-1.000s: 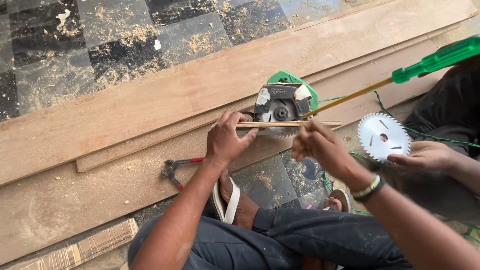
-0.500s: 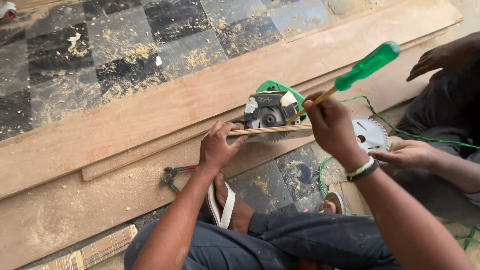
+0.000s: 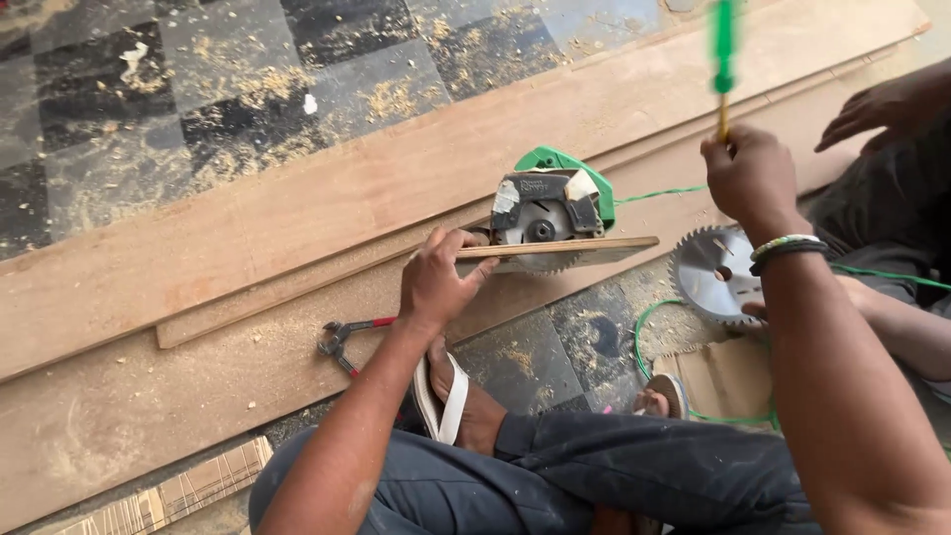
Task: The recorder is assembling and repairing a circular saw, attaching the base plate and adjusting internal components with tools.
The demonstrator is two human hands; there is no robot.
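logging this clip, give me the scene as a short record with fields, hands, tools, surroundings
left hand: left hand grips the circular saw by its flat base plate
right hand: right hand raised, holding a green-handled screwdriver, blurred
loose blade: saw blade held by another person's hand, mostly hidden
floor: pincers on wooden boards, sawdust over dark tiles
posture: seated, white sandal on one foot

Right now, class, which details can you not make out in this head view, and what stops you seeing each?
- Screwdriver: motion blur smears the green handle; the top edge cuts it off.
- Right hand: its grip faces away from the camera.
- Circular saw: lower blade hidden behind the wooden strip that the left hand holds.
- Loose saw blade: partly covered by the right wrist.
- Pincers: jaw detail too small.
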